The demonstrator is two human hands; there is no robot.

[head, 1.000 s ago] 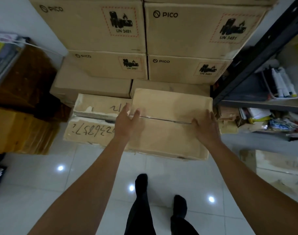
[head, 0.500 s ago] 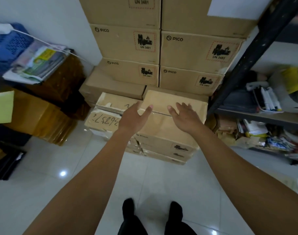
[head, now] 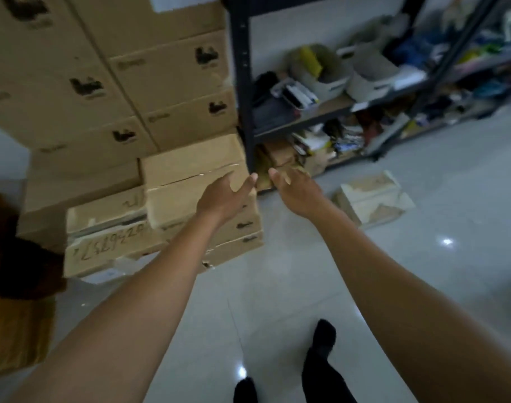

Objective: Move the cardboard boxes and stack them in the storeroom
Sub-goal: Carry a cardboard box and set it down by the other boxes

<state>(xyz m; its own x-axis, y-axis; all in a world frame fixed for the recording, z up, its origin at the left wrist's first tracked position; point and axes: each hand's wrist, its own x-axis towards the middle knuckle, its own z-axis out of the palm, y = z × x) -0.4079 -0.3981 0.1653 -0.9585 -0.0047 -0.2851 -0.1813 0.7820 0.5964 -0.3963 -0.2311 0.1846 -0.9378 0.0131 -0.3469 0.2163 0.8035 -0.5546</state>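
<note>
A plain cardboard box (head: 187, 175) sits on top of a low pile of flat boxes against a tall stack of printed cartons (head: 149, 77). Beside it lies a lower box with handwritten digits (head: 109, 245). My left hand (head: 225, 196) hangs open in front of the top box's right end, fingers relaxed, holding nothing. My right hand (head: 295, 187) is open too, off the box and to its right, in front of the shelf's foot. A torn flat cardboard box (head: 373, 199) lies alone on the floor to the right.
A black metal shelf rack (head: 242, 82) full of small clutter stands right of the cartons. Dark brown and yellow packages (head: 13, 301) sit at the left edge. Glossy white floor tiles (head: 277, 286) spread in front, with my two dark shoes at the bottom.
Both hands have come off the top box and drawn back. My view has swung to the right, so the shelf rack and the torn box on the floor now show.
</note>
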